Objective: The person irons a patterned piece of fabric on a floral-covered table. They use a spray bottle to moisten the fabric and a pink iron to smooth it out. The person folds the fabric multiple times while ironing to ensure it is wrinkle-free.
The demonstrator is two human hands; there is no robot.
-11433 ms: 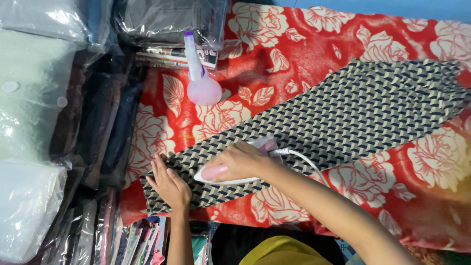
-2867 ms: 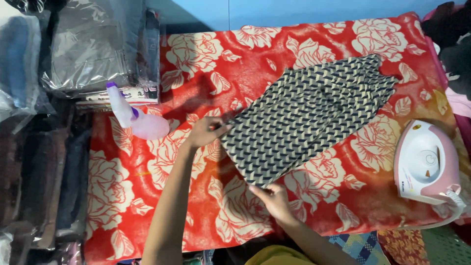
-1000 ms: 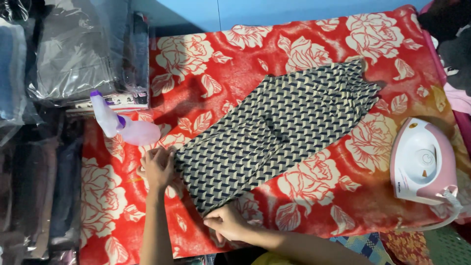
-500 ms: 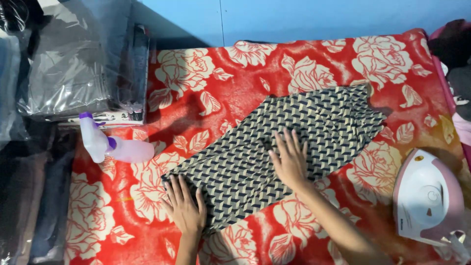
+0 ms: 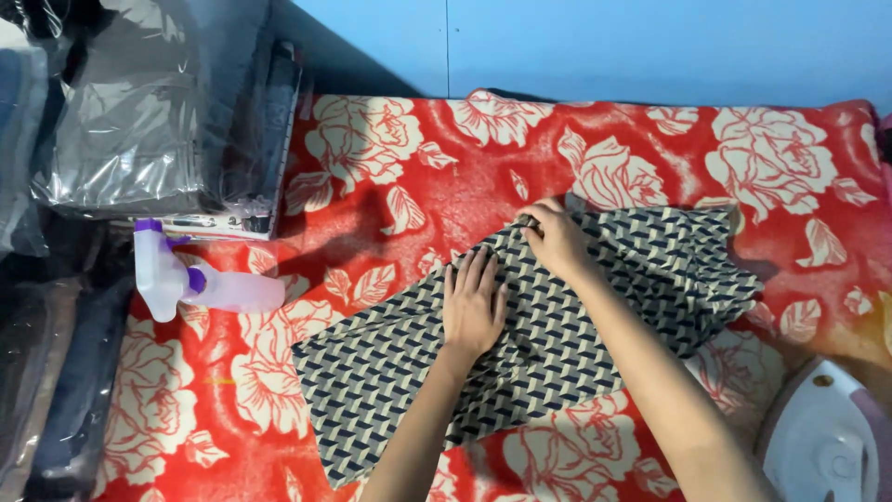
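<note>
Left hand (image 5: pixel 472 307) now flat, open, mid-cloth (image 5: pixel 548 344) instead of lower edge; right hand (image 5: pixel 556 237) moved up, pinching cloth's top edge. Cloth spread on red floral worktop (image 5: pixel 390 177), bottle (image 5: pixel 190 279) left.

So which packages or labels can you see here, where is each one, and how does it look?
Clear plastic package: top left, beside the red floral cloth; bulky, shiny, holding dark grey folded fabric.
Dark wrapped stacks: along the left edge; long, glossy, black and dark blue.
Flat packet: under the clear package; thin, white edge, print too small to tell.
No signs or screens in view.
</note>
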